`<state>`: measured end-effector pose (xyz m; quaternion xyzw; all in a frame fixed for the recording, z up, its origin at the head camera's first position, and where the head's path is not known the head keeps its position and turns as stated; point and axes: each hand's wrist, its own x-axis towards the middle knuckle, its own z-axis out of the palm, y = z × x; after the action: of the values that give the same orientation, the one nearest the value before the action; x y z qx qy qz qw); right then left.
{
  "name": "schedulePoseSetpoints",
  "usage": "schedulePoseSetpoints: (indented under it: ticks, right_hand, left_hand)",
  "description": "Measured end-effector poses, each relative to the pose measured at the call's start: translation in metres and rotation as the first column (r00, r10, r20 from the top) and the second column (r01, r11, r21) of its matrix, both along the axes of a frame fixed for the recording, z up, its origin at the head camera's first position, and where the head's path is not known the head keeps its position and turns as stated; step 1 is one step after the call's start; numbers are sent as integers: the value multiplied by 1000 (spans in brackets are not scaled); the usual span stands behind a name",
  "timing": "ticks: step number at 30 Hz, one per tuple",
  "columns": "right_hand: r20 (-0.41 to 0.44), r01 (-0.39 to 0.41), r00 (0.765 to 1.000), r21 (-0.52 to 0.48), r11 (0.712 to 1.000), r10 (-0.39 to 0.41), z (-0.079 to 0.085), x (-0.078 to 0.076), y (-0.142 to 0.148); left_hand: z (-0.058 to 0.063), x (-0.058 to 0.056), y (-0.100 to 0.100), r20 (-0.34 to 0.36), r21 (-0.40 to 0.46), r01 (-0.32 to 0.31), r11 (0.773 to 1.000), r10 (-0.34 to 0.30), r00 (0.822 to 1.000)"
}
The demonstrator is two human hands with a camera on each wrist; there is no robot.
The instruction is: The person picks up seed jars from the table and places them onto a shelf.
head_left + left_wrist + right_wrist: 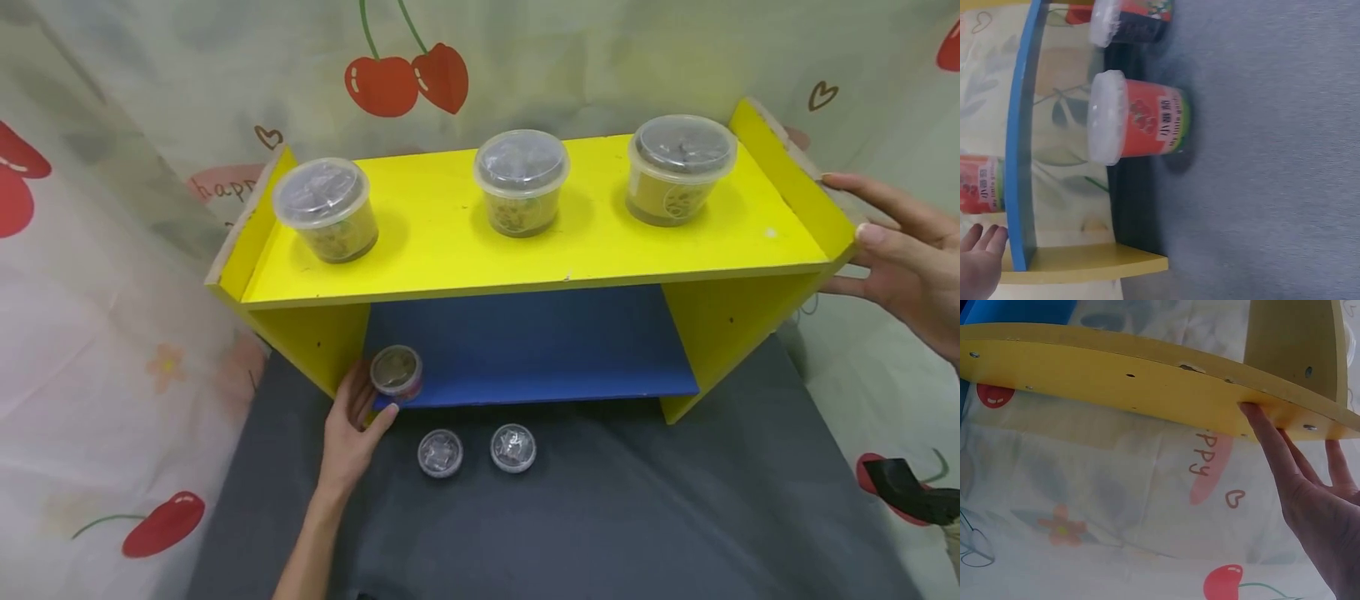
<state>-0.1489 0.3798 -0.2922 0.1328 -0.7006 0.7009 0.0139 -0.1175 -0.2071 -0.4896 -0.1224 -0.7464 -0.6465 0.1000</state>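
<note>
A yellow shelf unit [592,258] with a blue lower shelf [540,342] stands before me. At the left end of that lower shelf sits a lidded plastic cup [396,372] with a red tomato label. My left hand [352,433] is beside it, fingers along its left side and thumb near its front; the left wrist view shows a gap between the fingertips [999,232] and the cup [979,184]. My right hand [911,250] touches the unit's right side panel, thumb at the front edge. Its fingers [1272,440] are extended and spread against the panel's outer face.
Two more lidded cups [440,453] stand on the grey cloth [600,517] in front of the unit. Three larger lidded tubs [522,183] are spaced along the yellow top. A cherry-printed curtain [600,67] hangs behind and at both sides.
</note>
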Motion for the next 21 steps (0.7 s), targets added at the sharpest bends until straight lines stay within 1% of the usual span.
schedulePoseSetpoints:
  ticks: [4, 8, 10, 12, 14, 17, 19, 21]
  right_hand:
    - [-14, 4, 1000, 12, 1000, -4, 1, 1, -2]
    - [-13, 6, 1000, 44, 999, -6, 3, 1, -4]
    - [-9, 4, 1000, 50, 999, -3, 4, 2, -4]
    - [-8, 3, 1000, 57, 998, -2, 3, 2, -4]
    - [-7, 4, 1000, 53, 999, -3, 3, 1, -3]
    - [-6, 6, 1000, 49, 999, -6, 3, 1, -3]
    - [-4, 4, 1000, 33, 999, -4, 3, 1, -3]
    - [-6, 2, 1000, 24, 1000, -1, 3, 1, -3]
  left_hand:
    - [-5, 9, 0, -45, -35, -51, 998, 49, 998]
    - [-8, 16, 1, -66, -51, -81, 995, 78, 995]
    - [-9, 20, 1, -76, -49, -86, 995, 83, 994]
    - [-4, 24, 4, -78, -43, -87, 995, 84, 993]
    - [3, 29, 7, -98, -43, -86, 995, 82, 992]
    - [13, 36, 12, -100, -50, -105, 993, 100, 990]
    - [11, 39, 12, -112, -55, -113, 992, 107, 988]
    - [3, 40, 9, -106, -54, -116, 992, 109, 988]
